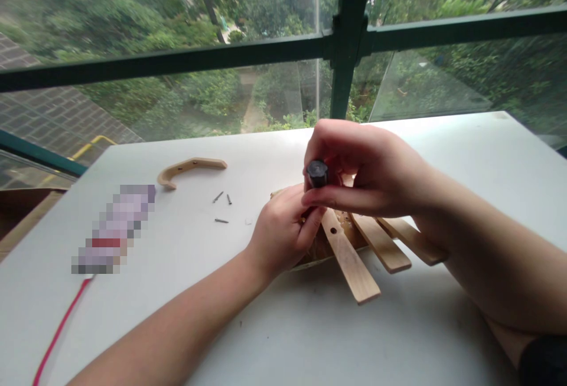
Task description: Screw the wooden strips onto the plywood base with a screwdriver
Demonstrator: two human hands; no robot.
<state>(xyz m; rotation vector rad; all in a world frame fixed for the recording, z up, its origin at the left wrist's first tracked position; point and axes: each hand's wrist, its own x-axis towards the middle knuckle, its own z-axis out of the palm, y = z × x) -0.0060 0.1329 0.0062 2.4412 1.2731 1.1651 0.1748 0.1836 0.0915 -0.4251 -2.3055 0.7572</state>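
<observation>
My right hand (363, 164) is closed round a tool with a round black handle end (317, 173), held upright over a wooden assembly. My left hand (283, 229) is closed just below it, fingers pinched at the base of the tool against the wood. Several flat wooden slats (354, 262) fan out from under my hands toward the front right. What my left fingers pinch is hidden.
A curved wooden piece with holes (188, 169) lies at the back left of the white table (133, 315). Three small screws (222, 206) lie beside it. A blurred-out object with a red cord (62, 327) sits at the left. A window runs behind the table.
</observation>
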